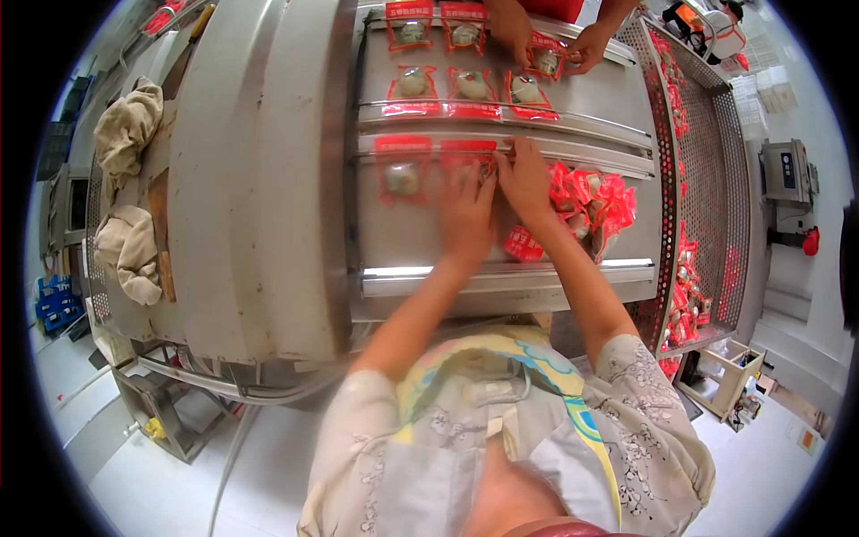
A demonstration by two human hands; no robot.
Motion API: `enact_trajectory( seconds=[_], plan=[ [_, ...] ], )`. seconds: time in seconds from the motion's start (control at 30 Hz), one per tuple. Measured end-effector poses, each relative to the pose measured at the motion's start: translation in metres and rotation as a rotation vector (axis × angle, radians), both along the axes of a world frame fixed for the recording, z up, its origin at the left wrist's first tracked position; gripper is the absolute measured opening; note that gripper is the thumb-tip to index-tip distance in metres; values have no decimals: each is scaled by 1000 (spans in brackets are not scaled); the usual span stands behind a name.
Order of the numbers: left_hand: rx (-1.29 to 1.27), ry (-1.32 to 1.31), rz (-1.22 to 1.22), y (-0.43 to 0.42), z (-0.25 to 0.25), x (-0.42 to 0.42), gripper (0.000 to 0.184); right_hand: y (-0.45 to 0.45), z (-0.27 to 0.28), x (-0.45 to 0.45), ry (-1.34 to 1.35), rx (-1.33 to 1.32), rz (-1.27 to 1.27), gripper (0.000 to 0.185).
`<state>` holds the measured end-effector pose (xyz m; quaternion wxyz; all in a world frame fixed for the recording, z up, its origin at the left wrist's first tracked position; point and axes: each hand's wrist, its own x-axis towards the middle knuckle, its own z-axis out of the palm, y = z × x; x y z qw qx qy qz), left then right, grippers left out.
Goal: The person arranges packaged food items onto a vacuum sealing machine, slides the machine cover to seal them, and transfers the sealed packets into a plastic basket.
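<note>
Steel worktop (403,237) in a white-floored workroom spreads out under both hands, with a broad metal cover (224,188) well to the left of the fingers and two crumpled cloths (131,127) farther out on that side. The left hand (465,210) is blurred, its fingers slightly apart and lying over the lower part of a red-topped packet (468,146). The right hand (526,183) has its fingers bent at that packet's right edge, close to the left fingertips. Whether either hand is pinching the plastic, I cannot tell.

Just left of the left fingers lies another packet (403,177), flat, with something pale and rounded inside. Right of the right fingers, beside the forearm, is a loose pile of red packets (595,210). Beyond the fingers, past a metal rail (582,154), more packets lie in rows (472,85), and another person's hands (588,46) hold one packet (547,59). Farther right stands a perforated metal basket (711,197) with red packets inside.
</note>
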<state>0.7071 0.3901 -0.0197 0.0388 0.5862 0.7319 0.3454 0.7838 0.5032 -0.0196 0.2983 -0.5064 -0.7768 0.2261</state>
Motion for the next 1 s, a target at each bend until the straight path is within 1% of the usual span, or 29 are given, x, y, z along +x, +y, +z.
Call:
enact_trajectory(
  seconds=[0.07,0.17,0.27,0.37,0.47,0.53,0.57,0.6,0.7,0.77,0.8,0.9,0.97,1.0],
  plan=[
    [-21,35,-28,3,-13,-5,47,8,7,-10,-96,176,62,17],
    [16,60,-5,6,-16,-11,45,25,1,-17,-85,44,157,16],
    [-4,46,2,6,-11,-16,42,32,-5,-23,-61,-21,161,15],
    [-4,-8,-7,6,0,-16,39,34,2,-25,-98,-60,163,16],
    [142,-38,41,6,19,-21,36,16,26,-15,59,39,138,19],
    [104,-190,-17,-1,13,-21,35,-15,62,17,-143,-104,185,24],
    [73,-273,-52,-8,10,-18,34,-33,74,37,-381,-199,206,27],
    [-31,-327,-77,-12,9,-8,33,-50,81,56,-621,-300,226,31],
    [-311,-470,-157,-12,10,21,33,-82,87,101,-788,-587,190,38],
    [-464,-541,-214,-8,9,33,34,-92,61,118,-528,-579,116,38],
    [-462,-533,-206,-5,4,38,35,-96,50,124,-396,-567,83,39],
    [-500,-508,-199,-1,-13,43,35,-101,32,125,-77,-528,93,38],
    [-567,-501,-228,5,-19,39,32,-101,12,133,19,-632,37,39],
    [-563,-666,-232,5,-30,35,28,-99,9,134,67,-684,9,39]
  ],
)
